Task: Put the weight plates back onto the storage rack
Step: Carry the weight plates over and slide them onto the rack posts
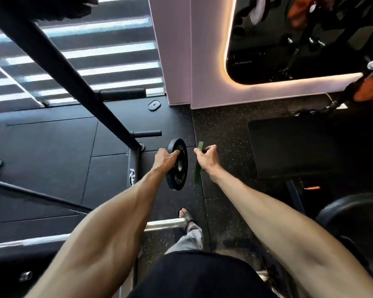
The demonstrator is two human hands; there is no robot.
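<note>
Left grip (pixel 167 159) curled over rim of black plate (pixel 179 176); right grip (pixel 207 160) pinches thin green plate (pixel 198 174). Both stiff, probably dense and slick: hold by rims, near rack peg (pixel 146 133).

The left forearm (pixel 116 222) and right forearm (pixel 267 211) are bare all the way down, lean and corded, with tendons standing out towards the left hand (pixel 167 159) and right hand (pixel 207 160). A plain black garment (pixel 202 276) covers the body. Below it one leg shows in loose, creased grey trousers (pixel 191 237), ending in a dark open-toed sandal (pixel 186 215) with the toes showing.
</note>
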